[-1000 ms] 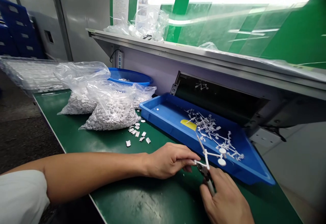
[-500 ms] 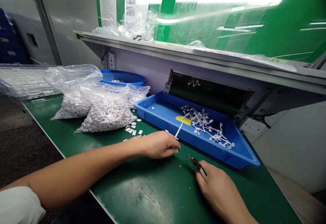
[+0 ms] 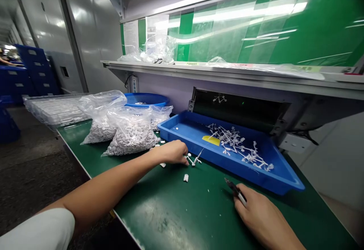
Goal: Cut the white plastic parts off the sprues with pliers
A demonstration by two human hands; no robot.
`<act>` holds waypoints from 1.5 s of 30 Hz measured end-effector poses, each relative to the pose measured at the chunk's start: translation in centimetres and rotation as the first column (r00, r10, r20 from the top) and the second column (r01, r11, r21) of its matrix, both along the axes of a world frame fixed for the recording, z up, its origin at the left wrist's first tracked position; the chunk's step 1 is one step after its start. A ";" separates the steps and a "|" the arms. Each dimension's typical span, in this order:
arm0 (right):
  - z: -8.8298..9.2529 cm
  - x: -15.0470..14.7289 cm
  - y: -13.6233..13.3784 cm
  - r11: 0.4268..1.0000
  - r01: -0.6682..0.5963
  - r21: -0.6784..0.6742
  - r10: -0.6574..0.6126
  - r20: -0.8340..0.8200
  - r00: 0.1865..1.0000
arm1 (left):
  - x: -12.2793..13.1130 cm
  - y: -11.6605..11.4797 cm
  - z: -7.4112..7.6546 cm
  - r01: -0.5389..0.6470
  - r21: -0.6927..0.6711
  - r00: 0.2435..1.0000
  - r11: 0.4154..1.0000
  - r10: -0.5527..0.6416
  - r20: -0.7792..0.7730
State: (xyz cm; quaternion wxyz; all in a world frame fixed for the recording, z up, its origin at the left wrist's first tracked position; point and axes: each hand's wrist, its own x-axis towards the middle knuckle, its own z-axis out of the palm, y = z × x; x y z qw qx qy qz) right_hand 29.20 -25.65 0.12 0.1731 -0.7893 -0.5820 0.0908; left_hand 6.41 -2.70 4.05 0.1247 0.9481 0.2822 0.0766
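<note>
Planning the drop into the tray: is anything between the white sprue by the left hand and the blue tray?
Only the raised near wall of the blue tray stands in the way. The white sprue lies on the green mat close to that wall, and the left hand is to its left, not between them.

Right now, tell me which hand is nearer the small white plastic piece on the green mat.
Left. The left hand sits just beyond the small white plastic piece, slightly to its left; the right hand, holding side cutters, lies much farther right.
</note>
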 end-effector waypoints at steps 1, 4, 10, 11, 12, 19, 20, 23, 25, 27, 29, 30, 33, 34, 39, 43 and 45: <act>0.0 -0.1 0.0 1.000 0.007 -0.001 -0.007 0.020 1.000 | 0.3 -0.2 -0.5 0.006 -0.001 1.000 1.000 -0.006 0.021; 0.0 -0.8 0.2 0.999 0.046 -0.007 -0.045 0.098 0.994 | 1.0 -1.7 -1.5 0.035 -0.162 0.991 0.986 -0.013 0.135; 0.9 -4.2 0.6 0.989 0.020 0.147 -0.036 0.110 0.993 | 2.7 -7.2 -1.8 0.381 -0.619 0.846 0.686 0.011 0.533; 1.0 -4.6 0.6 0.986 0.014 0.168 -0.033 0.109 0.993 | 2.8 -7.8 -1.8 0.422 -0.621 0.824 0.661 0.007 0.567; 1.0 -4.8 0.6 0.983 0.010 0.181 -0.031 0.111 0.993 | 2.9 -8.3 -1.7 0.450 -0.622 0.808 0.641 0.005 0.589; 0.2 -4.4 0.8 0.972 -0.067 0.227 0.028 0.169 0.985 | 2.7 -8.3 -1.8 0.447 -0.538 0.793 0.715 -0.038 0.608; 0.2 -4.4 0.8 0.970 -0.076 0.230 0.035 0.176 0.984 | 2.6 -8.3 -1.8 0.455 -0.543 0.791 0.706 -0.040 0.611; 0.1 -4.4 0.9 0.974 -0.081 0.212 0.043 0.178 0.983 | 2.6 -8.3 -1.8 0.473 -0.546 0.783 0.691 -0.045 0.621; 0.1 -4.3 0.9 0.975 -0.084 0.206 0.048 0.178 0.983 | 2.6 -8.3 -1.9 0.472 -0.517 0.779 0.715 -0.063 0.623; 0.1 -4.2 0.9 0.974 -0.097 0.206 0.057 0.192 0.980 | 2.5 -8.3 -2.0 0.466 -0.494 0.785 0.734 -0.085 0.613; -0.1 -4.0 1.0 0.974 -0.105 0.203 0.059 0.221 0.973 | 2.5 -8.2 -2.0 0.460 -0.496 0.794 0.737 -0.091 0.601; -0.2 -3.9 1.0 0.975 -0.107 0.197 0.059 0.235 0.970 | 2.5 -8.2 -2.1 0.456 -0.498 0.797 0.737 -0.089 0.598; -0.5 -4.0 1.0 0.981 -0.081 0.177 0.035 0.252 0.967 | 2.5 -8.2 -2.3 0.448 -0.472 0.790 0.759 -0.090 0.606; -0.6 -4.1 0.9 0.984 -0.065 0.168 0.022 0.248 0.969 | 2.6 -8.1 -2.5 0.445 -0.468 0.791 0.763 -0.091 0.605; -0.3 -4.1 0.9 0.998 -0.048 0.040 0.042 0.145 0.988 | 3.3 -7.7 -3.9 0.422 -0.563 0.835 0.711 -0.062 0.547; -0.3 -2.8 1.0 1.000 0.008 -0.029 -0.005 0.114 0.993 | 3.9 -6.9 -4.1 0.381 -0.471 0.866 0.796 -0.128 0.484; -1.3 -1.2 0.9 0.996 0.084 0.014 -0.085 0.093 0.992 | 3.2 -5.9 -2.7 0.341 -0.248 0.846 0.907 -0.182 0.501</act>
